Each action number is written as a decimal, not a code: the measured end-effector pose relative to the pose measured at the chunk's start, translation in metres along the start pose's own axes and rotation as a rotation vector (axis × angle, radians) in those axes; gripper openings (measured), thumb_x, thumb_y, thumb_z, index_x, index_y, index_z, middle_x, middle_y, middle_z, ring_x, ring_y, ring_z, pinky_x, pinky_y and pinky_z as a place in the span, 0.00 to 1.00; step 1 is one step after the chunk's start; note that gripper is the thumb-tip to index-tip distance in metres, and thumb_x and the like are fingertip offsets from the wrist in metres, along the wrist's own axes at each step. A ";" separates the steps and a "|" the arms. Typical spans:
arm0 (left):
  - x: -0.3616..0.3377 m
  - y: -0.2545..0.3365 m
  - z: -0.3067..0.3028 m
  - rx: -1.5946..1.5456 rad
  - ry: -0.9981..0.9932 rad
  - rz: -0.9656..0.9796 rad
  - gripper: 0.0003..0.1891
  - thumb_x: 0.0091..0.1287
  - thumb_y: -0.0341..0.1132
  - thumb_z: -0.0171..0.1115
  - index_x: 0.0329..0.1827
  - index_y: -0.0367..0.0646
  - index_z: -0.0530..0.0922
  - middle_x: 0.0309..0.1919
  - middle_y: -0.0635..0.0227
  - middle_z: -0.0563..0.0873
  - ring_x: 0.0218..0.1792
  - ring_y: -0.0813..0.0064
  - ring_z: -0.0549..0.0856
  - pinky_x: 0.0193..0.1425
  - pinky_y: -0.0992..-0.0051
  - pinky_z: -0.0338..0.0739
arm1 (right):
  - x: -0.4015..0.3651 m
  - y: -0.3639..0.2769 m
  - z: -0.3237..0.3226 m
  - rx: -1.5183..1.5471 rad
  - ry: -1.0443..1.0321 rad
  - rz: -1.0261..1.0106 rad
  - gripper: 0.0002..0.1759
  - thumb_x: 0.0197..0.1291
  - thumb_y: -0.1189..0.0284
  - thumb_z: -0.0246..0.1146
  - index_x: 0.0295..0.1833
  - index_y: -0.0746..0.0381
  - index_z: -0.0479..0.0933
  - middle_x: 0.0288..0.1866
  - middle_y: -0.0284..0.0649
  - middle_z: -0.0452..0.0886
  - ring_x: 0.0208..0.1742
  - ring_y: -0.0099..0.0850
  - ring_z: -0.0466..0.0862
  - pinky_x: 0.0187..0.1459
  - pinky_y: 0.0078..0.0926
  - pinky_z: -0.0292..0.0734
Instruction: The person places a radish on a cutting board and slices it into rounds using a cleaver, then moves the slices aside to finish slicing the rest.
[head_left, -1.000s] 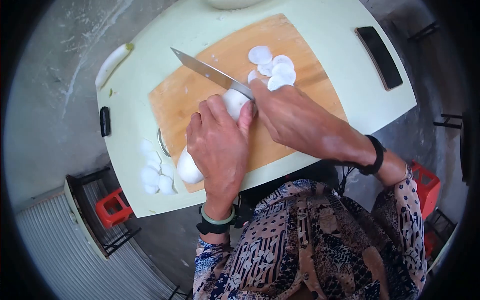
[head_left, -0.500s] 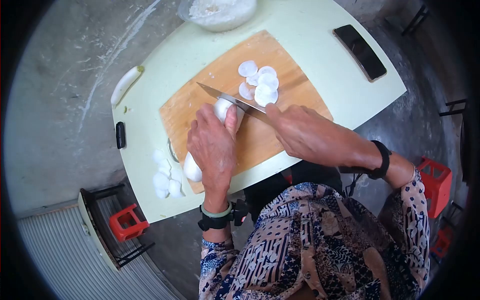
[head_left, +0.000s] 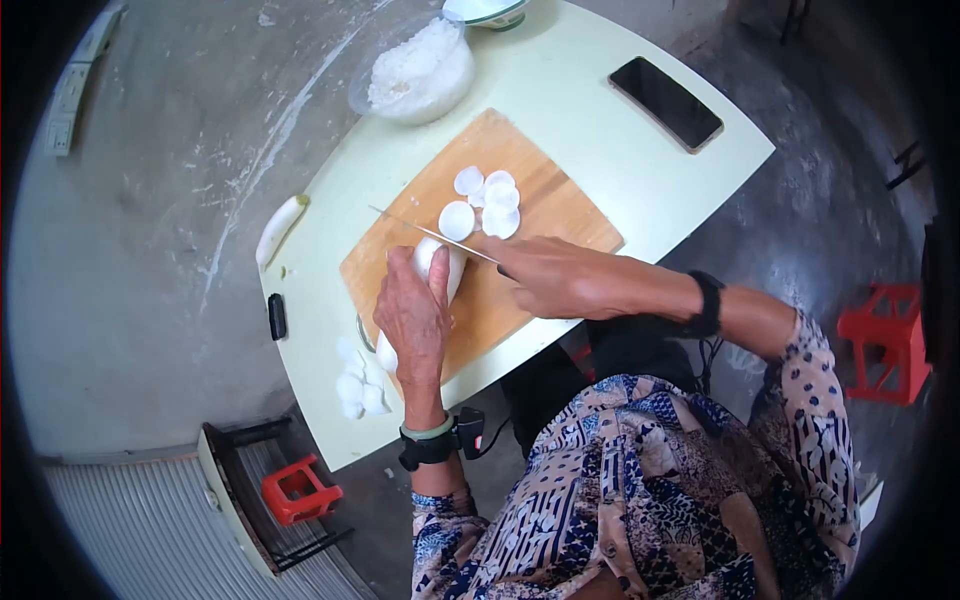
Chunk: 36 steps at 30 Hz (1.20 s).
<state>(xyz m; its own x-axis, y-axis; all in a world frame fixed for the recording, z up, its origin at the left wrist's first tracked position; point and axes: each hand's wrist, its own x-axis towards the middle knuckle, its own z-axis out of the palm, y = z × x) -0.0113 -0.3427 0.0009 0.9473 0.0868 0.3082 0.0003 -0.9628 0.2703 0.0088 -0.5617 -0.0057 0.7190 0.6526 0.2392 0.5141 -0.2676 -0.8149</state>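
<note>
My left hand [head_left: 412, 312] is wrapped over a thick white radish [head_left: 386, 352] on the wooden cutting board [head_left: 565, 185], with the thumb and fingers near its cut end. In my right hand [head_left: 572, 278] is a kitchen knife [head_left: 424, 230]; its handle is hidden in the grip. The blade is seen nearly edge-on, lying across the radish's cut end. Just beyond the blade is a round radish slice [head_left: 457, 221], close to several overlapping slices [head_left: 501, 194] on the board.
A clear bowl of white shreds [head_left: 422, 72] and a second bowl [head_left: 488, 12] stand at the far side. A phone [head_left: 666, 104] lies right on the pale table [head_left: 600, 40]. At the left are a slim pale vegetable [head_left: 281, 232], a black object [head_left: 277, 317] and white pieces [head_left: 361, 391]. Red stools [head_left: 300, 490] stand around.
The knife blade has turned edge-on at the radish's end. A round slice now lies beyond the blade, left of the others. The whole view has shifted, showing more of the bowls.
</note>
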 end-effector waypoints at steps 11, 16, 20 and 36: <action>-0.003 0.002 -0.021 -0.058 -0.136 -0.031 0.21 0.74 0.47 0.66 0.57 0.38 0.76 0.43 0.50 0.84 0.45 0.46 0.84 0.49 0.51 0.76 | -0.058 -0.060 -0.039 0.070 -0.041 0.440 0.20 0.74 0.75 0.56 0.66 0.70 0.63 0.40 0.64 0.83 0.42 0.64 0.86 0.40 0.54 0.81; -0.006 0.006 -0.021 -0.011 -0.123 -0.034 0.21 0.72 0.45 0.67 0.58 0.38 0.76 0.46 0.52 0.82 0.47 0.47 0.82 0.51 0.52 0.76 | -0.072 -0.079 -0.032 0.088 -0.042 0.435 0.27 0.70 0.78 0.64 0.70 0.73 0.63 0.43 0.61 0.84 0.36 0.56 0.89 0.33 0.46 0.84; -0.009 0.005 -0.020 0.062 -0.128 -0.038 0.23 0.66 0.40 0.71 0.57 0.36 0.76 0.46 0.53 0.81 0.47 0.47 0.81 0.50 0.52 0.76 | -0.078 -0.077 -0.025 0.032 -0.064 0.316 0.30 0.68 0.77 0.67 0.71 0.74 0.64 0.44 0.56 0.83 0.34 0.49 0.89 0.30 0.41 0.85; -0.012 0.006 -0.013 0.018 -0.043 -0.050 0.24 0.58 0.30 0.67 0.56 0.27 0.71 0.40 0.48 0.79 0.43 0.42 0.79 0.45 0.51 0.75 | -0.084 -0.068 -0.017 0.003 -0.106 0.257 0.38 0.61 0.71 0.74 0.70 0.77 0.64 0.41 0.50 0.82 0.30 0.40 0.87 0.23 0.35 0.81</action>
<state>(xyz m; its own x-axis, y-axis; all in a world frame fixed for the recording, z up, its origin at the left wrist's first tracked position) -0.0265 -0.3463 0.0111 0.9588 0.1246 0.2552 0.0536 -0.9619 0.2681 -0.0782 -0.6103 0.0392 0.7727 0.6340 -0.0321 0.3194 -0.4319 -0.8434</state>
